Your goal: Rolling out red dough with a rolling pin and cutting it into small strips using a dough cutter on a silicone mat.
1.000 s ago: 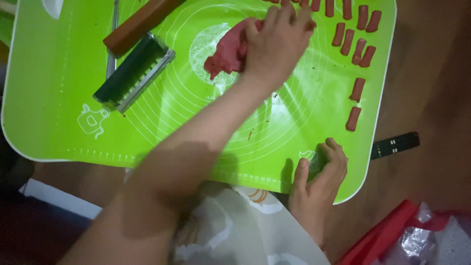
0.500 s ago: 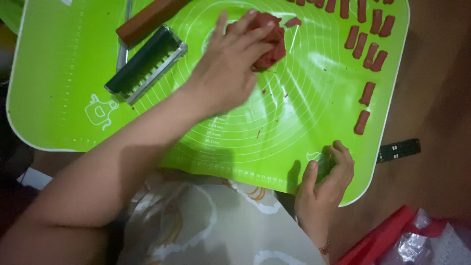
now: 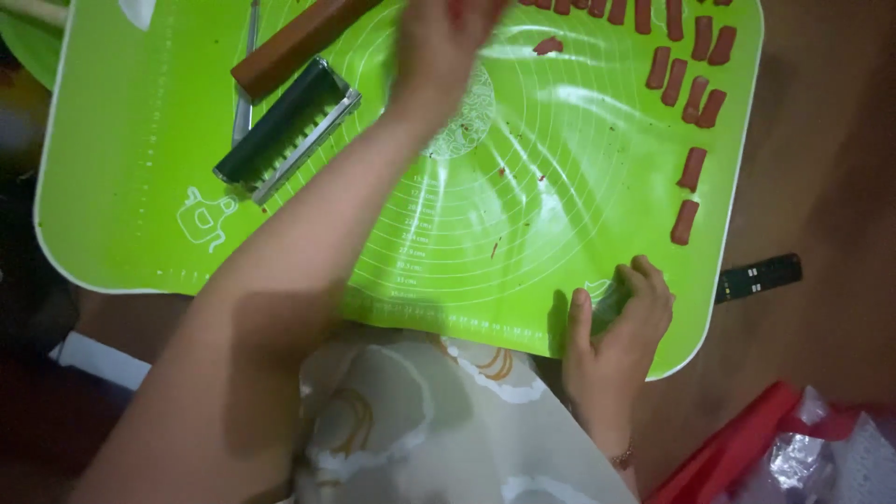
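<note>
We've got lots of cut red dough sticks point(image 3: 693, 89) lined up upper right on the green mat point(image 3: 140, 187). Left hand point(image 3: 439, 37) top centre, blurred, grip unclear; right hand point(image 3: 616, 341) pinches the mat's lower edge.

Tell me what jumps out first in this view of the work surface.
A bright green silicone mat fills the view, with small red dough sticks lined along its upper right edge. The left hand reaches across to the top centre, while the right hand presses the mat's near edge.
</note>
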